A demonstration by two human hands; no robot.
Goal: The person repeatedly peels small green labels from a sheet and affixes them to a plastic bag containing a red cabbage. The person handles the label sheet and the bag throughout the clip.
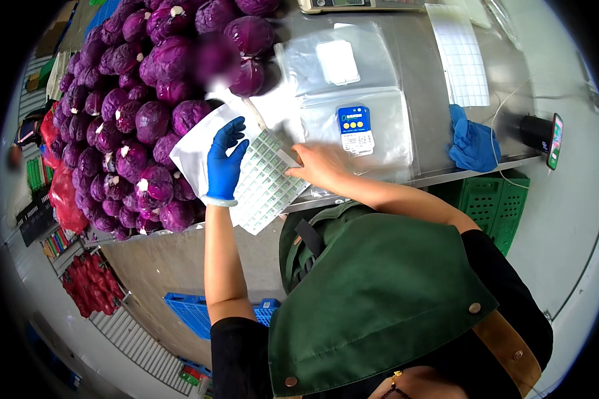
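Note:
My left hand, in a blue glove, is over the left side of a sheet of small green-and-white labels. Its fingers bend loosely, thumb apart, and nothing shows in them. At the sheet's right edge is my bare right hand, its fingertips closed on that edge by a pale strip; whether a single label is between them cannot be made out. White paper lies beneath the sheet. To the right are clear plastic bags, with a blue-and-white printed label on the nearer one.
Purple cabbages are heaped along the left of the metal table. A scale stands at the far edge. Rightward lie a white label sheet, a crumpled blue glove and a phone with a cable. A green crate sits below.

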